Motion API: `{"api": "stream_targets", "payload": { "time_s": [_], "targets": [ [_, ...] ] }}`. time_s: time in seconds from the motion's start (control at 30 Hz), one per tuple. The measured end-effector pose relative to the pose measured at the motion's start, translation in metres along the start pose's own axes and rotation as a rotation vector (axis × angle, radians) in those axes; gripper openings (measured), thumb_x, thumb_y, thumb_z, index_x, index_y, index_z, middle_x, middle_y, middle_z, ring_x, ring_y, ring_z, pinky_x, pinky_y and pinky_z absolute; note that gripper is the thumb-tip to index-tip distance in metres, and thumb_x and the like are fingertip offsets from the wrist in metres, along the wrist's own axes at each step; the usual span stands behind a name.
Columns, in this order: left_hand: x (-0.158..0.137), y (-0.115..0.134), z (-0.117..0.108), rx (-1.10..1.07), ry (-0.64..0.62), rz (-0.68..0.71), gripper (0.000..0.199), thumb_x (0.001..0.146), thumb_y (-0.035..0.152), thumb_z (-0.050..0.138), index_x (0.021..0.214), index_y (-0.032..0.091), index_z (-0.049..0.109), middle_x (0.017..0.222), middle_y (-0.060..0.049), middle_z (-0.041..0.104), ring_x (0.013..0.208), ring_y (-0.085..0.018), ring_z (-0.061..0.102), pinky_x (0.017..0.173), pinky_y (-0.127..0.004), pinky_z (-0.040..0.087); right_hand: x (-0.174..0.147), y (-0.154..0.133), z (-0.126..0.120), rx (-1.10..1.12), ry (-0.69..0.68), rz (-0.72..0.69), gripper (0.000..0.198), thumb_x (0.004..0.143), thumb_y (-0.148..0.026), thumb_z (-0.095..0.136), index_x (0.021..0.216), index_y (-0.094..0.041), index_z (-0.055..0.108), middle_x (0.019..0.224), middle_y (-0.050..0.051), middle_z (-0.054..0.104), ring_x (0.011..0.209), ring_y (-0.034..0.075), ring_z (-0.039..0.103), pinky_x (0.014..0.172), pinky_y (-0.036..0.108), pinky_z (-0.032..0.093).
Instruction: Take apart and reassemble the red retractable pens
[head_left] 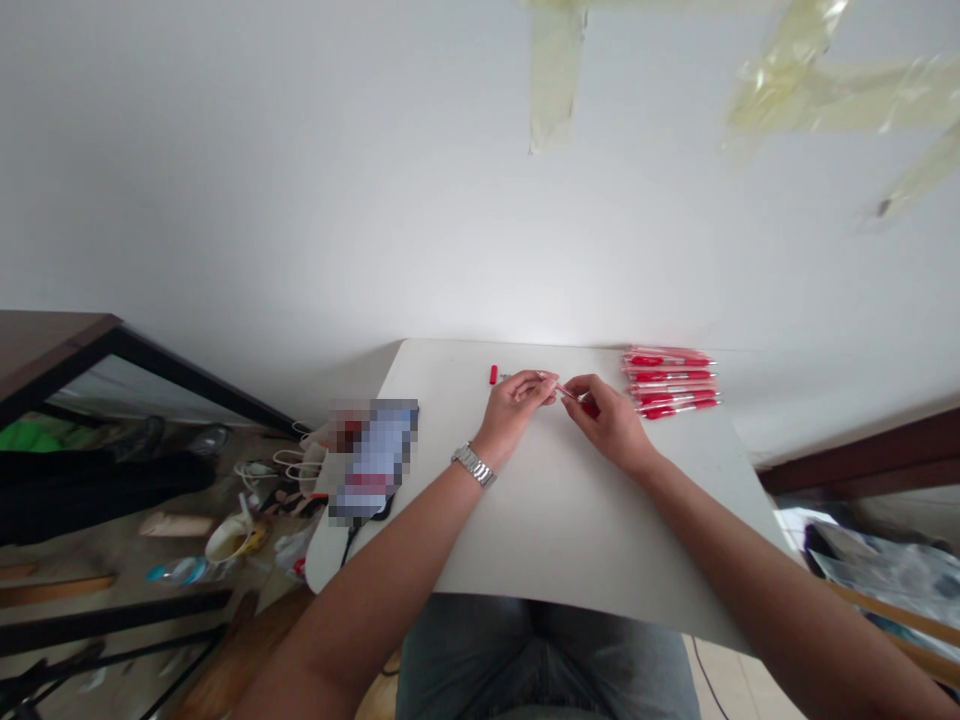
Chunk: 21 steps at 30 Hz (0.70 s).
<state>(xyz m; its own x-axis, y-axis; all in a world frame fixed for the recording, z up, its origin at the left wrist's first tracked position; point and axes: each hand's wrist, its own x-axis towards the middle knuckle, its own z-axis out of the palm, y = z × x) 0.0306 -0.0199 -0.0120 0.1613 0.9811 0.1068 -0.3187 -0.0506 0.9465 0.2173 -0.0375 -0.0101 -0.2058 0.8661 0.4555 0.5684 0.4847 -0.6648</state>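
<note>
A slim clear-and-red pen [564,391] spans the gap between my two hands above the white table. My left hand [511,408], with a metal watch on the wrist, pinches its left end. At the other end, the fingers of my right hand [609,422] are closed on the pen, and a bit of red shows under them. Beyond my left hand lies a short red pen part [493,375], and small silvery bits [505,377] sit beside it, too small to make out. A bundle of red pens [670,380] rests right of my right hand.
On the table's [570,540] left edge is a blurred-out phone-like device [379,460] with a cable. A white wall [480,220] stands directly behind the table. Floor clutter at left includes a plastic bottle [180,572] and cup [229,540]; plastic bags [892,570] lie at right.
</note>
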Motion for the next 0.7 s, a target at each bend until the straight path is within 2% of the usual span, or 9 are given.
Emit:
{"api": "stream_targets", "payload": {
  "time_s": [0.13,0.23,0.33,0.7],
  "targets": [
    [0.0003,0.0011,0.0013,0.001,0.028,-0.011,0.032,0.082,0.046,0.084,0.095,0.018,0.077,0.109,-0.009,0.077,0.1,-0.022,0.072,0.095,-0.044,0.059,0.0006,-0.0022,-0.0008,0.008,-0.01,0.016,0.024,0.103,-0.043,0.058,0.117,-0.024,0.062,0.095,0.006,0.074,0.073,0.018,0.067,0.065,0.03,0.051],
    [0.0002,0.0029,0.0023,0.008,0.037,-0.014,0.032,0.082,0.047,0.084,0.095,0.019,0.077,0.108,-0.009,0.077,0.101,-0.022,0.072,0.096,-0.046,0.059,0.002,-0.0055,-0.0025,-0.005,-0.029,-0.027,0.027,0.106,-0.04,0.051,0.122,-0.023,0.064,0.098,0.008,0.075,0.081,0.021,0.069,0.071,0.032,0.053],
    [0.0001,0.0044,0.003,0.019,0.059,-0.014,0.033,0.08,0.048,0.084,0.093,0.019,0.076,0.107,-0.008,0.077,0.098,-0.022,0.072,0.097,-0.048,0.058,0.003,-0.0072,-0.0033,-0.021,-0.046,-0.072,0.028,0.109,-0.038,0.046,0.117,-0.023,0.067,0.099,0.009,0.074,0.085,0.022,0.069,0.075,0.034,0.053],
    [0.0011,0.0018,0.0017,0.053,0.062,-0.013,0.038,0.079,0.053,0.084,0.09,0.018,0.073,0.098,-0.007,0.075,0.091,-0.019,0.07,0.091,-0.045,0.059,0.0024,-0.0059,-0.0032,-0.042,-0.012,-0.07,0.021,0.106,-0.04,0.053,0.108,-0.023,0.066,0.096,0.007,0.072,0.079,0.02,0.067,0.072,0.033,0.053]
  ]
}}
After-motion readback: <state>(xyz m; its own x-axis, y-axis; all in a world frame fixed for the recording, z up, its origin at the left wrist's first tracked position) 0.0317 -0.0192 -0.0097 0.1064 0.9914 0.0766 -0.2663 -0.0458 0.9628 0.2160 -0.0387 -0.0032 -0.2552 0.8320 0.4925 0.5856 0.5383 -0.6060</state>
